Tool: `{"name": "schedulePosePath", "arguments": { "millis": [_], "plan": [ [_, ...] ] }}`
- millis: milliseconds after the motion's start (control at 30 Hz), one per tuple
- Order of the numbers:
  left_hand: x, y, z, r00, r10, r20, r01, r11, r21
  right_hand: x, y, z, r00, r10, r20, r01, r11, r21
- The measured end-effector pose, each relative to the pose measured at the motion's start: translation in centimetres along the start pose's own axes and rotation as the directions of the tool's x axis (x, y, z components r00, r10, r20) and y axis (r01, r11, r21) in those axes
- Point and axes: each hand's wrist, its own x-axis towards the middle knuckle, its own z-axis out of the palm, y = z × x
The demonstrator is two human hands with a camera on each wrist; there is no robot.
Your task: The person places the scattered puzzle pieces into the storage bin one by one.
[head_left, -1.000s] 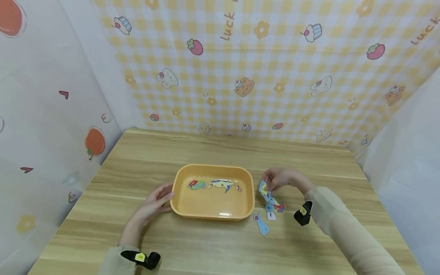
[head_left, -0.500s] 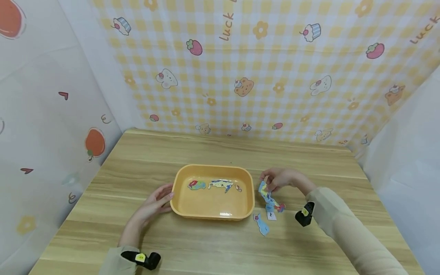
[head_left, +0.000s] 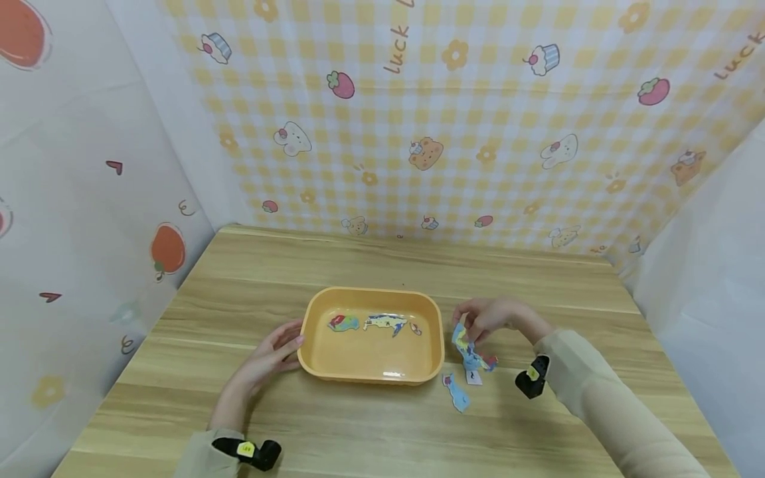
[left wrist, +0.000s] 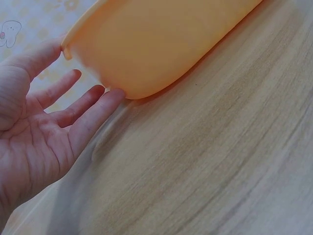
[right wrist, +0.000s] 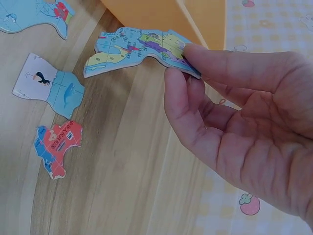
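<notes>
My right hand (head_left: pixel 493 317) pinches a map puzzle piece (right wrist: pixel 139 49) by one end between thumb and fingers. The piece is mostly blue with yellow and purple patches and is held tilted over the table, beside the tray's right side. Below it lie a red and blue map piece (right wrist: pixel 59 146), a piece with a penguin and a whale (right wrist: pixel 54 85), and a light blue piece (head_left: pixel 457 393). My left hand (head_left: pixel 270 355) touches the left end of the yellow tray (head_left: pixel 370 380). Its thumb is at the rim, and its loosely spread fingers rest against the outer wall.
Inside the tray lie a green and red piece (head_left: pixel 343 323), a long cream piece (head_left: pixel 385 322) and a small piece (head_left: pixel 415 328). The wooden table (head_left: pixel 358 438) meets a checked cloth backdrop (head_left: pixel 382 166) at the back, with white cloth on both sides.
The held puzzle piece has tilted in my right hand and now overlaps more of the pieces below it in the head view. My left hand and the tray stay in place.
</notes>
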Motion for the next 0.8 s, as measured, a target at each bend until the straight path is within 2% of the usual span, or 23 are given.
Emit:
{"name": "schedulePosePath", "arguments": {
  "millis": [200,433,800],
  "plan": [
    [0.1,-0.1,-0.1,1.0,-0.001,-0.002,0.001,1.0,-0.004,-0.2,-0.6,0.1,0.999,0.015,0.029,-0.014,0.999,-0.03],
    [0.3,-0.1,0.1,1.0,-0.007,-0.01,0.008,1.0,0.013,-0.5,-1.1,-0.4,0.993,0.054,0.106,-0.047,0.997,-0.065],
    [0.2,-0.2,0.0,1.0,-0.014,-0.009,0.014,1.0,0.014,-0.7,-1.5,-0.3,0.996,0.02,0.092,-0.013,0.997,-0.073]
  ]
}}
